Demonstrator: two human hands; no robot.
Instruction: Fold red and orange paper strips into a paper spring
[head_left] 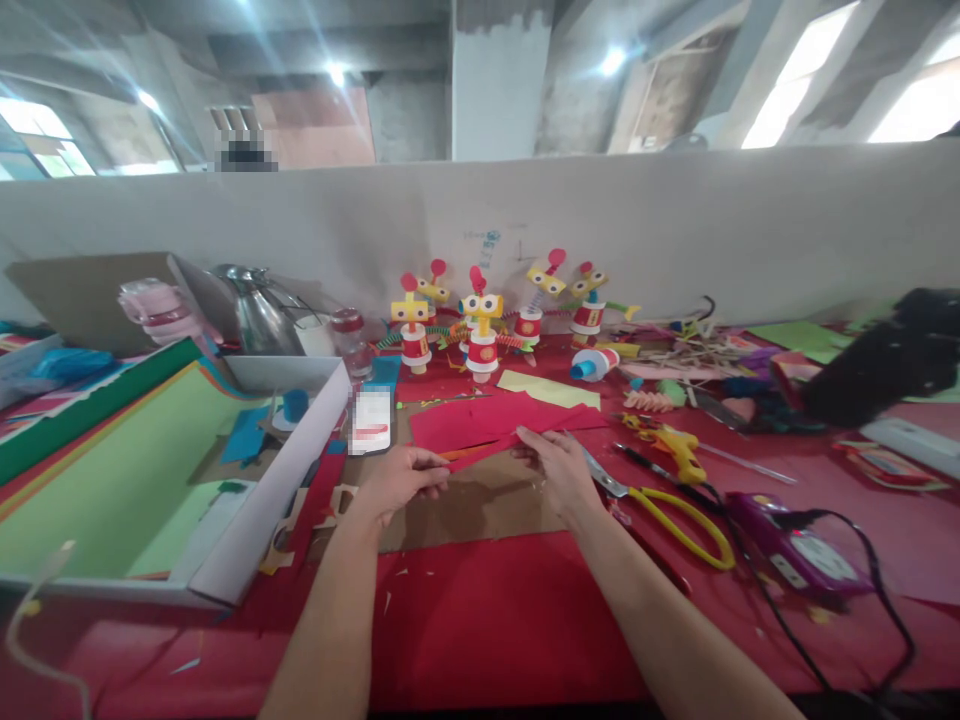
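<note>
Pinches red paper strip (484, 456) at one end btwn fingertips of L hand (405, 480), at other btwn those of R hand (556, 466). Holds it over brown cardbd (465, 515), nr red sheet (461, 420), w/ yellow-hdl scissors (636, 494) beside R hand.

"What's before you?"

"A red tabletop (480, 620) — flat brown cardboard (465, 525) lies on it."

"And around that?"

"On your left, a shallow white box (285, 480); on your right, yellow-handled metal scissors (636, 492) and a purple box-shaped device (772, 545) — red-and-white cup figures (483, 352) stand behind."
</note>
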